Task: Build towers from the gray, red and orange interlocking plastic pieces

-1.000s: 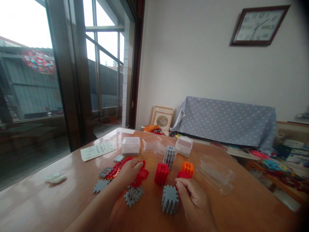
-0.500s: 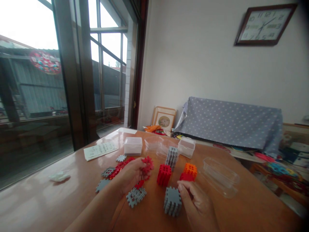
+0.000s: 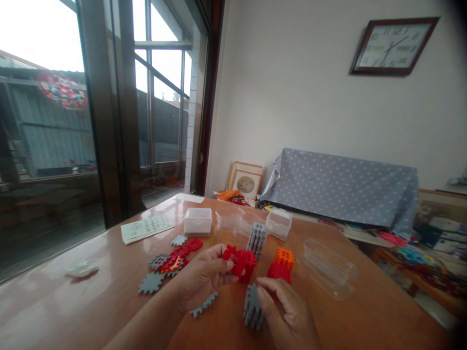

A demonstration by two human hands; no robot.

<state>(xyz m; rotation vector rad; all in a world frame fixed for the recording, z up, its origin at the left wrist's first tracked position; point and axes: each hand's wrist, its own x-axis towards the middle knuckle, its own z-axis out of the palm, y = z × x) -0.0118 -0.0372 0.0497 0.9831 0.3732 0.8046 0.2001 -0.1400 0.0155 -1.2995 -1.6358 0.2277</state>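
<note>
Fingers [image 3: 219,265] of the left hand [image 3: 202,272] pinch red pieces [image 3: 231,253]; right hand [image 3: 286,306] half-curled beside grey stack [image 3: 251,307], grip unclear.

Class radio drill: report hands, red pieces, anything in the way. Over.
Left hand gripping red pieces, count unclear. Right hand at nearer grey stack, grip unclear. Red stack close beyond held pieces, contact unclear.

Lower centre of frame: left hand [image 3: 204,272] gripping red pieces [image 3: 232,253], overlapping a red stack [image 3: 250,264]. Right of that, right hand [image 3: 288,304] at a grey stack [image 3: 251,308]; contact unclear. Loose flat pieces [image 3: 151,283] left of centre, on a brown table [image 3: 120,301]. Clear tray [image 3: 328,267], right of centre. Wall clock [image 3: 396,46], upper right; glass door [image 3: 44,136], left edge.
</note>
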